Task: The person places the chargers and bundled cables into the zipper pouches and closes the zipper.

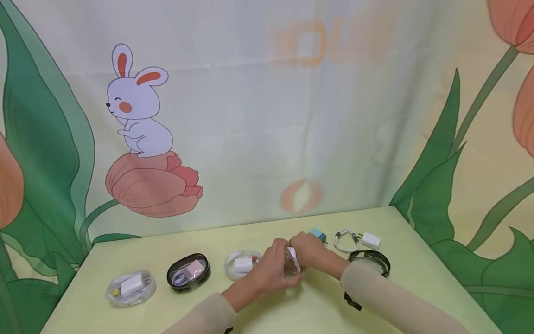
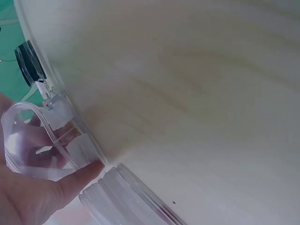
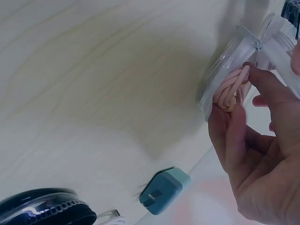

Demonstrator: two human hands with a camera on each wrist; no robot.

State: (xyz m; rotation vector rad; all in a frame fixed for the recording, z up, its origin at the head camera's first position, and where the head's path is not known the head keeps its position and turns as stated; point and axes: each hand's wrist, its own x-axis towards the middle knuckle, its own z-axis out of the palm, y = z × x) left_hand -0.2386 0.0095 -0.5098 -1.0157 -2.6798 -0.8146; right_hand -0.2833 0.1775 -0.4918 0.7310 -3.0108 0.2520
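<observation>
A clear plastic case (image 1: 293, 262) stands on edge over the middle of the table, between both hands. My left hand (image 1: 267, 270) grips it from the left. In the left wrist view the thumb of that hand (image 2: 44, 194) presses along the rim of the transparent case (image 2: 18, 147), and fingers show through its wall. My right hand (image 1: 309, 250) reaches in from the right. Its fingers pinch a coiled pale pink cable (image 3: 230, 88) at the open side of the case, as the right wrist view shows.
A teal plug adapter (image 1: 318, 234), a looped white cable (image 1: 346, 241), a white adapter (image 1: 370, 240) and a black-rimmed case (image 1: 385, 266) lie at right. Left are clear cases with white adapters (image 1: 131, 285) (image 1: 243, 264) and a black-rimmed case with a pink adapter (image 1: 194, 269).
</observation>
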